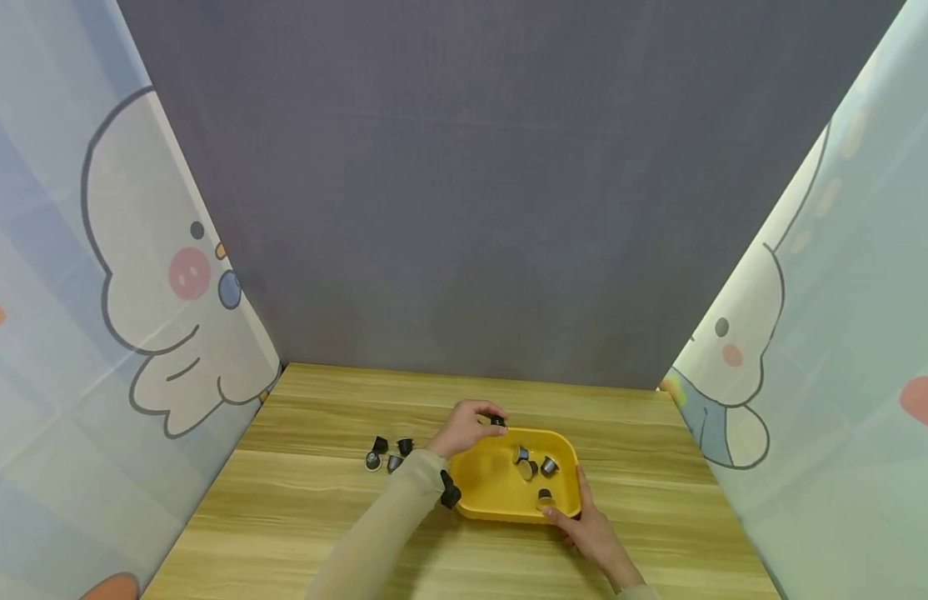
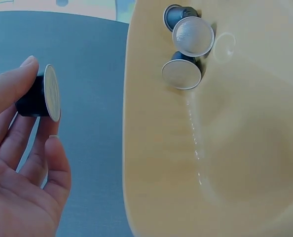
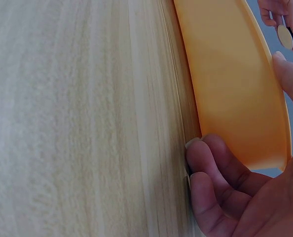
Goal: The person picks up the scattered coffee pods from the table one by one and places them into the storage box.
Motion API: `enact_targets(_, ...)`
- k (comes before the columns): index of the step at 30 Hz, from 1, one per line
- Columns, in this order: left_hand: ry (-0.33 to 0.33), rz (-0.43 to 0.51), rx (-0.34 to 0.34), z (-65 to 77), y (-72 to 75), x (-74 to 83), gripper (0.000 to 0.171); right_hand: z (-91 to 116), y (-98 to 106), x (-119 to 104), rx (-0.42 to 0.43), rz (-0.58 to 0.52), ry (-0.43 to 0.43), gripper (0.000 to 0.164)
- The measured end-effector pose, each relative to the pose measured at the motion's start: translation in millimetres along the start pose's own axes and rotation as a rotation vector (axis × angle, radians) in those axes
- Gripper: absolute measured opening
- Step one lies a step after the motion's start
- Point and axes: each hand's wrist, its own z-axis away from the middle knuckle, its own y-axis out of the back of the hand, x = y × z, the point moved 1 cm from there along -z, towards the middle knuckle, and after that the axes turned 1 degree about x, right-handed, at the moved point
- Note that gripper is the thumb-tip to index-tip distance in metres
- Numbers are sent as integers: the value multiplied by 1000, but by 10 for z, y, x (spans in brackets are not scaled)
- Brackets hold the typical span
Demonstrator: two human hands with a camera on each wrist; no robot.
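Note:
My left hand (image 1: 462,428) pinches a black coffee capsule (image 2: 32,98) between thumb and fingers, over the far rim of a yellow tray (image 1: 482,483). In the left wrist view the capsule's pale foil lid (image 2: 52,93) faces the tray. At the tray's near right corner, my right hand (image 1: 597,535) grips the side, its thumb up at the rim and the other fingers curled low against the outer wall. Several capsules lie in the tray's right half, among them a grey one (image 1: 550,467) and one near the right thumb (image 1: 545,497).
On the wooden table (image 1: 299,500), left of the tray, several more capsules sit in a loose group, including a black one (image 1: 406,446) and one standing on its lid (image 1: 372,461). A grey partition (image 1: 464,208) rises behind the table, with printed curtains (image 1: 846,350) at both sides.

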Motion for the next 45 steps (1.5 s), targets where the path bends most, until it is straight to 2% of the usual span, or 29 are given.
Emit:
enact_targets(7,16,-11,0,-71,-50,0,18,-16,-12,13,-2,7,0,110)
enact_targets(14,35,-37,-16,-143,-135,-12,27,-7,-6,7,-4,-2,-4,109)
enact_targets(26,43,-87,-38,-176,-269,-161,22,-38,-5,24,-18,-17,-2,110)
enact_targets(31,49,-77,-66,-168,-283,-188,24,-37,-5,23,-17,-28,-6,109)
enact_targets(45,51,-38,-76,-182,-283,-199,23,-41,-4,43,-13,-25,-12,109)
